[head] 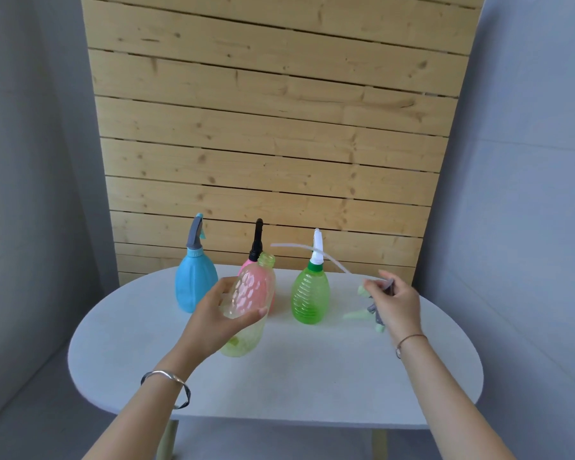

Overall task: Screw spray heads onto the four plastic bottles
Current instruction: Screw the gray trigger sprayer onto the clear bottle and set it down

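Note:
My left hand (218, 315) grips a clear yellowish bottle (250, 293), tilted with its open neck pointing up and to the right, lifted above the table. My right hand (395, 302) holds a grey and pale green spray head (374, 312); its white dip tube (312, 252) arcs left toward the bottle's neck without reaching it. Behind stand a blue bottle (193, 283) with a grey head, a pink bottle (246, 265) with a black head, partly hidden by the held bottle, and a green bottle (310, 297) with a white head.
The white oval table (296, 370) carries the three standing bottles along its far side. A wooden slat panel (273, 127) rises right behind it, with grey walls on both sides.

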The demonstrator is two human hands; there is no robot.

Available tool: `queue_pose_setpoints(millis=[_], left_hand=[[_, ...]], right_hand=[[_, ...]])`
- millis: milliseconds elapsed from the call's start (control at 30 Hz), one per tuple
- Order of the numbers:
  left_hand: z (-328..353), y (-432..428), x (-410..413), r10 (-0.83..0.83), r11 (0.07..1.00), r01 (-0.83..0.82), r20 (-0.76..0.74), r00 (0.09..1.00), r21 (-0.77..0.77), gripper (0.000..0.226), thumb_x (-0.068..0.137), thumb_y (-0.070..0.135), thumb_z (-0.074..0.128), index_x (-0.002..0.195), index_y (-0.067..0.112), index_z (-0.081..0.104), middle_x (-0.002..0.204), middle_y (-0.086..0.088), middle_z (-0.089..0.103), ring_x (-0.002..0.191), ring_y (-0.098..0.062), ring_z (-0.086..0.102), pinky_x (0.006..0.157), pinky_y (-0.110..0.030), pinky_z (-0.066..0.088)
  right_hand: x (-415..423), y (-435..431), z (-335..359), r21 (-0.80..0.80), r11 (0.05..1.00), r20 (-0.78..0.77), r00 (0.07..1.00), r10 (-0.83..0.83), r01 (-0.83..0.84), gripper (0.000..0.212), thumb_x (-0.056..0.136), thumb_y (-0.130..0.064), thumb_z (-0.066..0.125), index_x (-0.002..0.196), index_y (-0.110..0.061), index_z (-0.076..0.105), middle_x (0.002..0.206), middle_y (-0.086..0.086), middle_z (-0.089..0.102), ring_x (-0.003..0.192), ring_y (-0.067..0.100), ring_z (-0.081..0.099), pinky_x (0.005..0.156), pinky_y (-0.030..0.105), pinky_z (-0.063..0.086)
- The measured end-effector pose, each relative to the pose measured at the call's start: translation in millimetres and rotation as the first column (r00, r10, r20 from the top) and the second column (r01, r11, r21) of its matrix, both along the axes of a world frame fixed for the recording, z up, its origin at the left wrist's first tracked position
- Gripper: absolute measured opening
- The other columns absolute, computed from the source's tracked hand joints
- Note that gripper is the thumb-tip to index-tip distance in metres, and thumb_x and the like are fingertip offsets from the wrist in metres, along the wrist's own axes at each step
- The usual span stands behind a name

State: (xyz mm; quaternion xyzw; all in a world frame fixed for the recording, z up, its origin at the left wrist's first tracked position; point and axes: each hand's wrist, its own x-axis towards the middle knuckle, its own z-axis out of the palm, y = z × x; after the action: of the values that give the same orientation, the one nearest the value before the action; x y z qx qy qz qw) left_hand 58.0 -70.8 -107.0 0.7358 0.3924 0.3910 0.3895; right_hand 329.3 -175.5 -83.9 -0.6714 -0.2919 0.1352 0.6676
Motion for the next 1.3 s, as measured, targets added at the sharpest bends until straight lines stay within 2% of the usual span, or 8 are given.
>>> queue_pose_setpoints(millis=[167, 300, 533, 700, 867, 1033, 1167, 1300], left_hand=[[-5.2, 4.6, 0.4, 0.1, 0.995, -0.098, -0.052, 0.994, 0.032, 0.061, 0.058, 0.052, 0.08, 0.109, 0.043, 0.047, 0.098, 0.028, 0.054, 0.09, -0.001, 0.054, 0.065, -0.016, 0.041], [-7.5, 6.6, 2.3, 0.117, 0.992, -0.115, -0.057, 0.991, 0.046, 0.063, 0.06, 0.051, 0.081, 0.114, 0.038, 0.05, 0.098, 0.021, 0.056, 0.088, -0.004, 0.054, 0.064, -0.014, 0.04], [-11.6, 6.8, 5.5, 0.117, 0.99, -0.109, -0.102, 0.988, 0.088, 0.069, 0.059, 0.049, 0.082, 0.119, 0.034, 0.051, 0.107, 0.013, 0.053, 0.096, -0.009, 0.05, 0.074, -0.023, 0.038], [-14.6, -0.8, 12.3, 0.065, 0.99, -0.046, -0.149, 0.987, 0.13, 0.074, 0.059, 0.052, 0.081, 0.124, 0.034, 0.049, 0.112, 0.013, 0.053, 0.097, -0.006, 0.05, 0.075, -0.02, 0.038], [-10.9, -14.8, 25.9, -0.008, 0.987, 0.029, -0.131, 0.991, 0.16, 0.07, 0.058, 0.054, 0.08, 0.118, 0.045, 0.045, 0.101, 0.03, 0.047, 0.089, 0.008, 0.049, 0.07, -0.003, 0.033], [-16.1, -24.5, 40.6, -0.084, 0.983, 0.106, -0.147, 0.986, 0.149, 0.072, 0.06, 0.056, 0.078, 0.123, 0.039, 0.047, 0.115, 0.02, 0.054, 0.101, 0.001, 0.05, 0.076, -0.005, 0.034], [-24.2, -28.2, 48.4, -0.124, 0.985, 0.137, -0.126, 0.984, 0.103, 0.071, 0.062, 0.053, 0.078, 0.123, 0.036, 0.046, 0.12, 0.014, 0.055, 0.106, -0.002, 0.049, 0.085, -0.016, 0.036], [-29.7, -29.7, 54.0, -0.163, 0.983, 0.169, -0.081, 0.983, 0.069, 0.067, 0.063, 0.049, 0.08, 0.119, 0.04, 0.043, 0.121, 0.016, 0.053, 0.109, 0.001, 0.047, 0.085, -0.009, 0.035]], right_hand=[[4.4, -7.6, 11.6, 0.095, 0.995, 0.163, 0.987, -0.001, -0.015, 0.046, 0.082, -0.012, 0.068, 0.125, -0.01, 0.055, 0.09, 0.003, 0.067, 0.075, 0.01, 0.059, 0.084, 0.032, 0.052], [1.3, -7.0, 10.1, 0.115, 0.992, 0.251, 0.968, 0.018, -0.048, 0.043, 0.082, -0.008, 0.067, 0.124, -0.011, 0.056, 0.095, 0.006, 0.068, 0.064, -0.011, 0.058, 0.07, 0.002, 0.044], [-8.6, -3.7, 9.6, 0.108, 0.991, 0.344, 0.938, 0.037, -0.079, 0.044, 0.081, -0.005, 0.068, 0.123, -0.011, 0.056, 0.089, -0.003, 0.065, 0.068, -0.015, 0.057, 0.067, -0.003, 0.039], [-22.8, -2.2, 15.1, 0.056, 0.981, 0.452, 0.881, 0.141, -0.186, 0.047, 0.08, -0.008, 0.07, 0.124, -0.015, 0.055, 0.091, -0.004, 0.064, 0.073, -0.013, 0.057, 0.067, 0.0, 0.04], [-38.0, -3.9, 31.5, -0.053, 0.964, 0.623, 0.746, 0.237, -0.261, 0.053, 0.082, -0.017, 0.07, 0.131, -0.022, 0.051, 0.098, -0.005, 0.063, 0.086, 0.006, 0.055, 0.07, 0.013, 0.039], [-52.5, -4.8, 42.0, -0.222, 0.942, 0.757, 0.564, 0.33, -0.252, 0.056, 0.084, -0.018, 0.066, 0.136, -0.023, 0.046, 0.101, -0.014, 0.056, 0.085, 0.007, 0.049, 0.079, 0.008, 0.035], [-57.4, -3.0, 46.2, -0.29, 0.926, 0.769, 0.517, 0.375, -0.241, 0.053, 0.088, -0.02, 0.061, 0.139, -0.022, 0.044, 0.102, -0.014, 0.055, 0.09, 0.008, 0.048, 0.09, 0.021, 0.038], [-59.2, -2.4, 49.8, -0.277, 0.932, 0.806, 0.472, 0.357, -0.233, 0.04, 0.097, -0.015, 0.046, 0.138, -0.017, 0.046, 0.103, -0.006, 0.065, 0.095, 0.017, 0.056, 0.091, 0.032, 0.04]])
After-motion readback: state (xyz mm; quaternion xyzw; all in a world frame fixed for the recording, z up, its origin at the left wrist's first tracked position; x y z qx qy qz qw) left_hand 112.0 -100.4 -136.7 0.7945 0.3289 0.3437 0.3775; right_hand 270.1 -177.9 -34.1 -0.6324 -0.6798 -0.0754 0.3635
